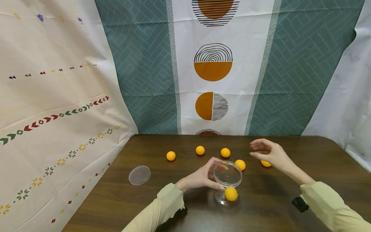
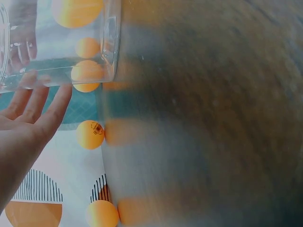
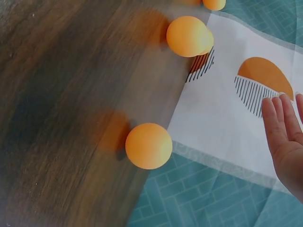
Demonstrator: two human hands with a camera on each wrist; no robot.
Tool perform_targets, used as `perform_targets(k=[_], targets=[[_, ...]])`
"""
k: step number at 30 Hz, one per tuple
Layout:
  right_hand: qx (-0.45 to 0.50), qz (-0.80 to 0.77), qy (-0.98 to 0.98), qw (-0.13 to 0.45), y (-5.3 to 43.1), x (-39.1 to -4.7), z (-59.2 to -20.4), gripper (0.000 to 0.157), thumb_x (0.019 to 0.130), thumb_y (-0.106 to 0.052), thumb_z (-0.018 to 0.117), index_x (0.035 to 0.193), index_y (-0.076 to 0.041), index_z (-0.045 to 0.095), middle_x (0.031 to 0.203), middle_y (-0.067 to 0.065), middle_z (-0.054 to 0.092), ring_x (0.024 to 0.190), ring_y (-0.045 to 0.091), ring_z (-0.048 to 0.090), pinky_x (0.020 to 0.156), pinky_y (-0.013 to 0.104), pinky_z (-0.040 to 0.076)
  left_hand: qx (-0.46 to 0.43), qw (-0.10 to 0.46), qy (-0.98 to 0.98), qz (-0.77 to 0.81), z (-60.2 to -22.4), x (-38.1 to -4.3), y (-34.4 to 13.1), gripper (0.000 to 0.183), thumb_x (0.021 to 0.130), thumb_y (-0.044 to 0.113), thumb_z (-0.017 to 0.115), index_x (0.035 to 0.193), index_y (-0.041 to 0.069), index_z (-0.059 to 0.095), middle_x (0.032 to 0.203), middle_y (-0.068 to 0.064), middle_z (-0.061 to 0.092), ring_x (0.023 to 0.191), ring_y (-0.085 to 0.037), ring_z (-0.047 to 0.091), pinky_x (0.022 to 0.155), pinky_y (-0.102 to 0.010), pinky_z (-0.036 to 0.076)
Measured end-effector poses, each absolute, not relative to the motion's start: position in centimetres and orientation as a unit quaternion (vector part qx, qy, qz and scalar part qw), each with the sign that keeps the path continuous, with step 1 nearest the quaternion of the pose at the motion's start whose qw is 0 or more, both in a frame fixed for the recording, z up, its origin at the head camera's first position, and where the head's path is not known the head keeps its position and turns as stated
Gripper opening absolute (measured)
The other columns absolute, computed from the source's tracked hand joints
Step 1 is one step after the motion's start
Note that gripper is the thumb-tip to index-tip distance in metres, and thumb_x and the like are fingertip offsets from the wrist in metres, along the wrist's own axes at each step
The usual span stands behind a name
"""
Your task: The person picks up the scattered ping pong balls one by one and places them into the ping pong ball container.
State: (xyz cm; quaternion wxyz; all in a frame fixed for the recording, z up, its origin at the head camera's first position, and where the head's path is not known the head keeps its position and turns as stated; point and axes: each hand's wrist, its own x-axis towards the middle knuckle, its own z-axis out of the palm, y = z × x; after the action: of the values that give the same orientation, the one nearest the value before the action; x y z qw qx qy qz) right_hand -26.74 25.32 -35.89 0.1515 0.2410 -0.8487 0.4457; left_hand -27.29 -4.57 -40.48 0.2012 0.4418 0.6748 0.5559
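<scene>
My left hand (image 1: 201,178) grips a clear round jar (image 1: 232,175) from its left side, thumb at the front and fingers behind. The jar's top is uncovered, and one orange ping-pong ball (image 1: 231,194) lies at its bottom. In the left wrist view the fingers (image 2: 57,106) touch the jar's transparent wall (image 2: 111,52). My right hand (image 1: 271,155) is raised over the table with loosely bent fingers and holds nothing. Just under it sits another orange ball (image 1: 266,163), partly hidden by the hand; the right wrist view shows a ball (image 3: 148,146) apart from the fingers (image 3: 273,120).
Several more orange balls stand in a loose row across the back of the dark wooden table (image 1: 162,206), including one ball (image 1: 240,165) close behind the jar. A flat, clear round lid (image 1: 139,175) lies at the left. Patterned cloth (image 1: 145,64) hangs behind the table.
</scene>
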Motion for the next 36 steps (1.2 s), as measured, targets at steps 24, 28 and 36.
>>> perform_targets(k=[24, 28, 36], targets=[[0.226, 0.432, -0.859, 0.154, 26.7, -27.4, -36.9, 0.033, 0.080, -0.014, 0.070, 0.108, -0.002, 0.057, 0.100, 0.013, 0.060, 0.088, 0.028, 0.057, 0.071, 0.019, 0.045, 0.441, 0.211, 0.671, 0.558, -37.8, -25.5, -4.9, 0.064, 0.079, 0.011, 0.068, 0.128, 0.009, 0.028, 0.127, -0.009, 0.044, 0.117, -0.020, 0.040, 0.086, -0.032, 0.040], [0.220, 0.433, -0.861, 0.152, 26.8, -27.5, -37.0, 0.034, 0.080, -0.014, 0.070, 0.108, -0.001, 0.057, 0.101, 0.017, 0.059, 0.089, 0.030, 0.057, 0.071, 0.019, 0.045, 0.444, 0.205, 0.668, 0.561, -37.8, -25.5, -4.8, 0.066, 0.077, 0.008, 0.069, 0.128, 0.009, 0.028, 0.127, -0.011, 0.043, 0.117, -0.021, 0.040, 0.085, -0.033, 0.042], [0.209, 0.429, -0.866, 0.151, 27.2, -27.6, -37.3, 0.034, 0.080, -0.015, 0.070, 0.108, -0.001, 0.056, 0.100, 0.013, 0.060, 0.088, 0.028, 0.057, 0.070, 0.018, 0.045, 0.446, 0.205, 0.669, 0.558, -37.8, -25.4, -4.8, 0.066, 0.078, 0.010, 0.069, 0.129, 0.007, 0.027, 0.127, -0.014, 0.042, 0.118, -0.023, 0.039, 0.085, -0.033, 0.042]])
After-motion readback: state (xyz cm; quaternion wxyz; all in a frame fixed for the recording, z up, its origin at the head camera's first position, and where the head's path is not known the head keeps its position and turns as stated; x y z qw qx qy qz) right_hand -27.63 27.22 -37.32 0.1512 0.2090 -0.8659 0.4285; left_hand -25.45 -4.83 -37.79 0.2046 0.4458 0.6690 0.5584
